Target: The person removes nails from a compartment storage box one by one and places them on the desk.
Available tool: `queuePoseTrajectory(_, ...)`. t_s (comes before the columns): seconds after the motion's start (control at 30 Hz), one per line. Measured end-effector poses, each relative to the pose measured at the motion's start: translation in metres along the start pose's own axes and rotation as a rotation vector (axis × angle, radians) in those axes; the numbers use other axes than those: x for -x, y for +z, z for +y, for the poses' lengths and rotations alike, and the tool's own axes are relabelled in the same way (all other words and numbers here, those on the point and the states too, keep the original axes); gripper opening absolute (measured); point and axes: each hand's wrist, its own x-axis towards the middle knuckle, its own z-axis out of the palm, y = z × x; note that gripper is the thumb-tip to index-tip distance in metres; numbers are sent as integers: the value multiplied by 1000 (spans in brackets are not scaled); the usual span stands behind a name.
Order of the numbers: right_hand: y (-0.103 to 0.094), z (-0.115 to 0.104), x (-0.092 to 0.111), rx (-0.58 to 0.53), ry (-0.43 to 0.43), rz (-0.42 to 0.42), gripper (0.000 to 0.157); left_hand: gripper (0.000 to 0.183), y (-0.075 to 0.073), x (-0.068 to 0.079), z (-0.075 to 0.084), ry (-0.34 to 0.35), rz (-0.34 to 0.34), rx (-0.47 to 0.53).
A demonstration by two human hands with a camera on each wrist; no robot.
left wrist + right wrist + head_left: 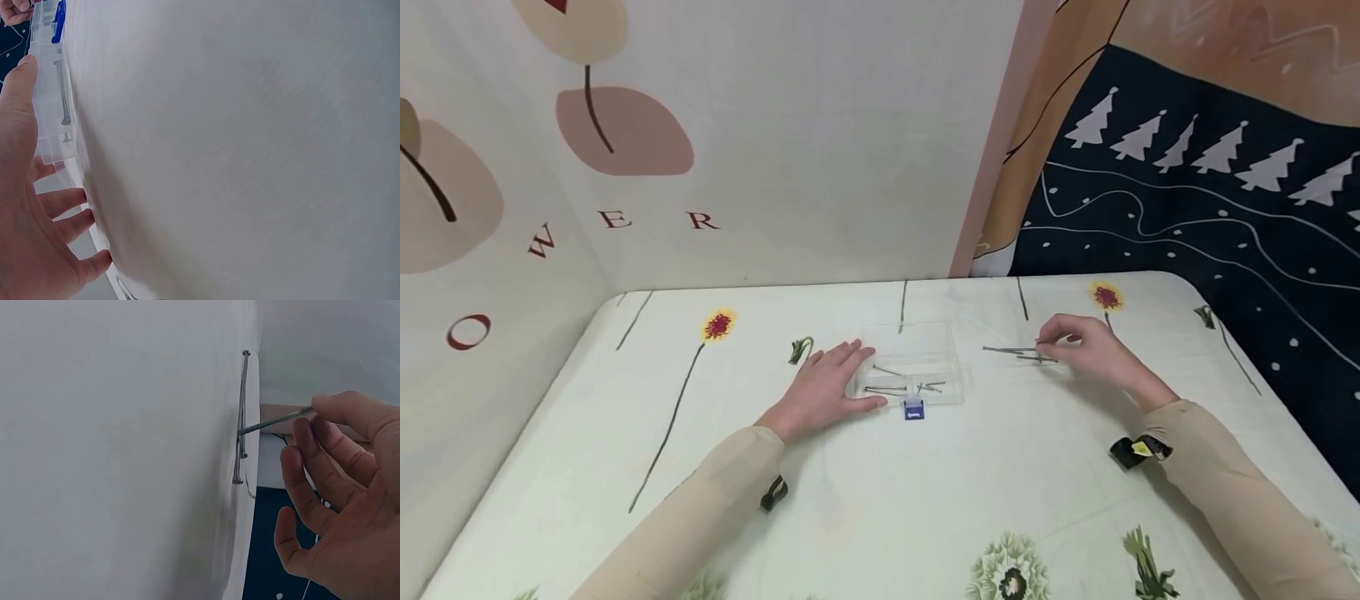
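A thin metal nail (278, 420) is pinched between the thumb and fingertips of the right hand (1086, 350), tilted down toward the desk (850, 517); its upper end is hidden in the grip. Loose nails (243, 394) lie just below that hand, their ends overlapping, and whether the held one touches them I cannot tell. To the left stands a clear plastic box (961, 393), well apart from the right hand and next to the left hand (823, 387). That hand's fingers are spread and straight, the thumb along the box's near side; how firmly it presses cannot be told. More nails (886, 388) lie inside, too fine to count surely. A blue latch (913, 410) marks the near wall, while the transparent edges fade into the pale cloth. The left wrist view cuts off the box's upper end.
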Motion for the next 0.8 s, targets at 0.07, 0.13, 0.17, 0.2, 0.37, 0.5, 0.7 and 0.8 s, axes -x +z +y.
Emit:
queuePoseTrajectory(0.07,2,0,-1,3,-2,-4,5,85,0,0,0,0,0,3)
queuePoseTrajectory(0.13,3,-1,-2,4,-2,-6,4,85,0,0,1,-1,-3,5)
queuePoseTrajectory(0.17,3,0,-2,7,-4,-5,4,85,0,0,1,0,-4,6)
queuePoseTrajectory(0.2,3,0,-2,5,-4,-6,4,85,0,0,1,-2,-5,5)
queuePoseTrajectory(0.37,5,-1,-2,-1,-20,-11,3,85,0,0,0,-1,3,2)
queuePoseTrajectory(0.5,9,-2,-4,-15,-36,-34,4,84,0,0,0,2,4,5)
queuePoseTrajectory(0.7,16,-7,-7,-48,-60,-58,4,85,0,1,0,2,3,8)
queuePoseTrajectory(0.8,19,-11,-9,-63,-60,-72,5,85,0,1,0,1,3,8)
